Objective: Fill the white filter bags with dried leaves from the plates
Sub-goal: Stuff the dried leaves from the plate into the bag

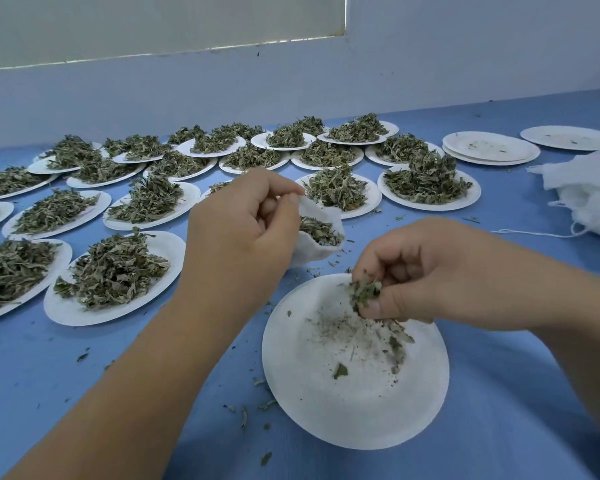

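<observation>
The step in hand is the loading of one bag from the nearly empty paper plate point(326, 420), which lies closest to the person on the blue table cover point(499, 393). The right hand point(420, 271) is closed in a pinch on a small tuft of dried leaves point(362, 292), just above the far edge of this plate. The left hand point(243, 220) grips the white filter bag point(314, 252) by its rim. It is beyond the plate and a little to its left, with the mouth turned toward the right hand. The bag has some leaves inside already, and I judge it partly full.

The next move, in my view, calls for carrying the tuft over the far rim of the plate to the bag mouth and releasing it inside. The mouth is small and soft, so the pinch should loosen only when it is over the opening; otherwise pieces will fall. On the plate only a few leaf pieces and dust lie, so it is almost finished.

Nothing solid stands between tuft and bag. Leaf crumbs point(243, 415) lie on the cover at the plate's left. Beyond and left of the plate are many plates heaped with leaves point(115, 268). Far beyond it to the right is a stack of empty plates point(490, 148). Nearer on the right is a heap of white gauze point(589, 199), probably unfilled bags, with a loose string point(534, 233).
</observation>
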{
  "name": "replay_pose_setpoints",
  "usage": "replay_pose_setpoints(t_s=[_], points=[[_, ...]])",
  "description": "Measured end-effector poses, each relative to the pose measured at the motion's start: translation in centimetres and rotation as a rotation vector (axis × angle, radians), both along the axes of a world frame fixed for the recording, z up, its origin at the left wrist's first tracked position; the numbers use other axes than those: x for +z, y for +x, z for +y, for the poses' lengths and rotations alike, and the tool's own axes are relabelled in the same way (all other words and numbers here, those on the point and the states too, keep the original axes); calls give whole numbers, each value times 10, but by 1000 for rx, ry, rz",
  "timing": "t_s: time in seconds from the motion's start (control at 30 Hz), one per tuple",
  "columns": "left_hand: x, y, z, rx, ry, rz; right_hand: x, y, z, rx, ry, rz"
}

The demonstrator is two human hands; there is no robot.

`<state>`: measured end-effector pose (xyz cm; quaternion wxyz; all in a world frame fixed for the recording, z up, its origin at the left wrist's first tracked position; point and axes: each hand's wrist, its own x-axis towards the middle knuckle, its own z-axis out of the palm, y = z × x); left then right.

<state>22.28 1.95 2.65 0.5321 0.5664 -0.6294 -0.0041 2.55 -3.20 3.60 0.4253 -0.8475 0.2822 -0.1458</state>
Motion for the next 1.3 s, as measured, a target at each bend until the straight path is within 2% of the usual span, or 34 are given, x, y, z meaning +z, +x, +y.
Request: replay_pose_setpoints(t_s=[0.13,0.33,0.47,0.67,0.9,1.13,1.3], points=[[0,0,-1,-29,5,-30,9,0,-5,-40,96,-97],[-1,-2,-2,-69,15,-31,31,11,-10,-173,-64,-47],[-1,-1,-2,-69,21,-55,43,24,-9,-277,-226,69],[-1,-2,-3,-80,45,11,54,44,-2,-331,-406,313],[-1,-6,-2,-98,81,64,56,58,6,-352,-614,393],[0,-7,-2,-101,99,99,47,47,7,-275,-457,155],[1,-8,0,-102,121,159,39,45,9,-265,-428,23]])
